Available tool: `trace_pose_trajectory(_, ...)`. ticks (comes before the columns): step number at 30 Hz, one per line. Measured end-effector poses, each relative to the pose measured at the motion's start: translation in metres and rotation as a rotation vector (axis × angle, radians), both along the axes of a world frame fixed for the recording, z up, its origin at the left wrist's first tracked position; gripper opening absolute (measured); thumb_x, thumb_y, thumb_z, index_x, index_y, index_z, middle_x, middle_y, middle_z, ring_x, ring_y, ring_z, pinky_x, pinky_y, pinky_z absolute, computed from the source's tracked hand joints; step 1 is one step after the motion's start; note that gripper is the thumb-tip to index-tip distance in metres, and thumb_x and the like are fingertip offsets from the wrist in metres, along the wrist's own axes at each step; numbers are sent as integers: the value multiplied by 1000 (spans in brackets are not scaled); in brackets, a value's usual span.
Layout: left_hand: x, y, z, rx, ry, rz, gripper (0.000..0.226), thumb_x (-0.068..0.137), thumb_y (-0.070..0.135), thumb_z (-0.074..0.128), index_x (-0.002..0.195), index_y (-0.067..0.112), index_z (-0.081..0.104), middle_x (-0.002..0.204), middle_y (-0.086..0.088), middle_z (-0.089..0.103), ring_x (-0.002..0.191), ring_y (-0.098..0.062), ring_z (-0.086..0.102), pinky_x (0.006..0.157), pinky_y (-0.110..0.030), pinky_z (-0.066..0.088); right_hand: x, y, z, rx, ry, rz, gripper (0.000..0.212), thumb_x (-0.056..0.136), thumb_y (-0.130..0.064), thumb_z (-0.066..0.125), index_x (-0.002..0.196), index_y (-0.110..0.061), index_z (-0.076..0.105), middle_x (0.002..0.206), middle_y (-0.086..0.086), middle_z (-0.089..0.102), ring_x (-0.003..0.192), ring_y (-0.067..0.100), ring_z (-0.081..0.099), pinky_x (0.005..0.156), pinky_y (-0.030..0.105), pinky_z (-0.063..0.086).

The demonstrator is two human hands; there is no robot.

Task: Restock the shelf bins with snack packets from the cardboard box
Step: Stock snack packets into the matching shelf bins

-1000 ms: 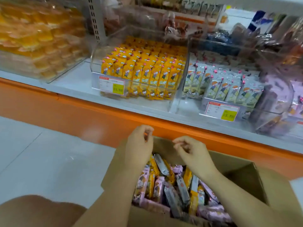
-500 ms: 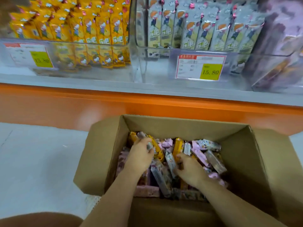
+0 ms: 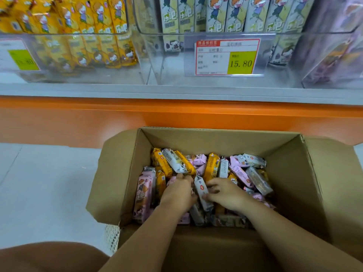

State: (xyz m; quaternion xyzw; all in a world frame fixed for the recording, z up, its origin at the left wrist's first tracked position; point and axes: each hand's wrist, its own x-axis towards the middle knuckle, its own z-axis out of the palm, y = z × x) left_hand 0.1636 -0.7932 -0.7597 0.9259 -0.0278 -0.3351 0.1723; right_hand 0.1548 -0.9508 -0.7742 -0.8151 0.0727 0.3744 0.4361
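Note:
An open cardboard box stands on the floor below the shelf, filled with mixed yellow, pink and grey-white snack packets. Both my hands are down inside it. My left hand rests on the pile, fingertips touching a grey-white packet that lies across yellow ones. My right hand pinches a grey-white packet standing between the two hands. Above, a clear bin holds yellow packets and a second clear bin holds grey-white ones.
An orange shelf base runs behind the box. A price tag reading 15.80 hangs on the middle bin. A bin with purple packets sits at the right. Pale floor lies to the left; my knee is at bottom left.
My hands dropped from above the box down into the packets. My view tilted lower and closer. The right hand has closed its fingers around a grey-white packet.

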Motion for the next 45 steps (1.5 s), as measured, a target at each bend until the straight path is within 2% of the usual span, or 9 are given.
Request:
trace_pose_trajectory(7,13,13,27,-394,3,292,59,81,26,74,134,22,48,140,1,47,125,-14,46,90,-20,36,1,-10,42,295,153,-258,34,89,-15,64,116,-32,52,110,-6,59,99,7,59,74,22,49)
trace_pose_trajectory(11,20,16,61,-506,-40,285,60,81,32,74,134,23,48,140,5,47,130,-12,42,98,-23,34,4,-7,79,261,-3,-151,49,89,-29,64,134,-24,45,124,-13,50,109,5,54,79,17,47)
trace_pose_trajectory(17,23,17,128,-658,47,141,58,86,15,69,136,24,42,123,1,55,91,-12,65,75,-28,58,4,-11,120,244,-198,-19,29,88,-25,66,117,-26,63,111,0,68,102,16,65,97,37,49)
trace_pose_trajectory(21,22,30,162,-610,-35,16,43,90,16,64,128,29,48,116,11,57,85,-5,67,66,-22,58,6,0,135,286,-309,0,38,82,-19,72,118,-26,62,103,0,71,97,14,66,94,36,51)
trace_pose_trajectory(26,17,57,166,-400,-226,29,23,91,27,63,113,26,55,94,23,54,64,17,57,50,-5,42,9,18,120,321,-303,-70,55,80,-25,73,130,-23,49,115,-7,63,102,3,60,84,14,47)
trace_pose_trajectory(31,22,78,138,-196,-281,80,31,86,42,65,113,31,56,98,15,63,72,-2,62,70,-25,54,6,16,52,-22,-86,100,39,85,-30,69,119,-15,56,107,-2,56,104,18,56,82,22,44)
trace_pose_trajectory(33,21,79,130,-199,-244,87,27,88,33,66,111,23,56,91,12,60,70,-3,60,60,-13,49,0,20,29,-129,-62,178,34,87,-25,67,116,-13,58,100,0,59,96,19,58,69,22,42)
trace_pose_trajectory(39,27,78,117,-138,-218,64,30,89,30,65,115,20,54,96,7,59,68,2,48,53,-7,35,-10,39,-2,-371,-152,364,55,84,-25,68,131,-17,41,129,9,54,115,29,55,88,36,48)
trace_pose_trajectory(45,33,67,126,-136,-242,42,30,90,27,64,117,18,55,93,8,60,60,3,46,51,-3,37,4,21,28,-93,31,158,35,93,-21,57,126,-12,53,116,4,59,92,15,53,72,23,39)
